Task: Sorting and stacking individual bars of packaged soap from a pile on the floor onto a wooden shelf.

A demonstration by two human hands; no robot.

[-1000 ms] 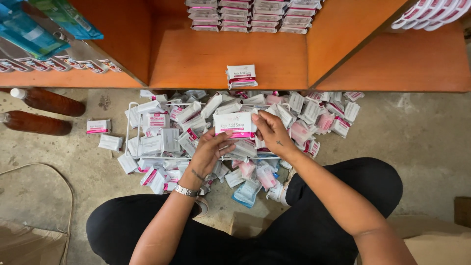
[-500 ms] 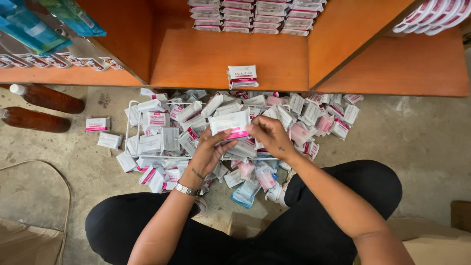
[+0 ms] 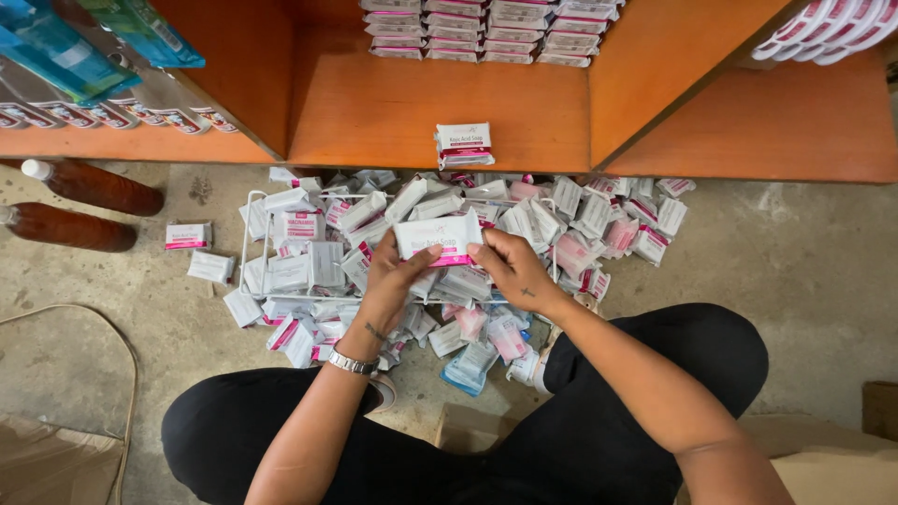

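- The person sits on the concrete floor (image 3: 804, 271), black-clad legs (image 3: 645, 374) folded nearest the camera.
- The left hand (image 3: 388, 285), a metal watch (image 3: 353, 363) at its wrist, grips the left end of a white and pink soap packet (image 3: 438, 238).
- The right hand (image 3: 510, 271) pinches the same packet's right end, so it is held level between both hands, above the heap.
- Under it a pile of packets (image 3: 309, 266) covers the floor and a white wire rack (image 3: 245, 234).
- Two brown bottles (image 3: 79, 206) lie to the left.
- Beyond, one packet (image 3: 465, 145) lies on the orange shelf (image 3: 393, 112), with stacked packets (image 3: 486, 28) at the back.
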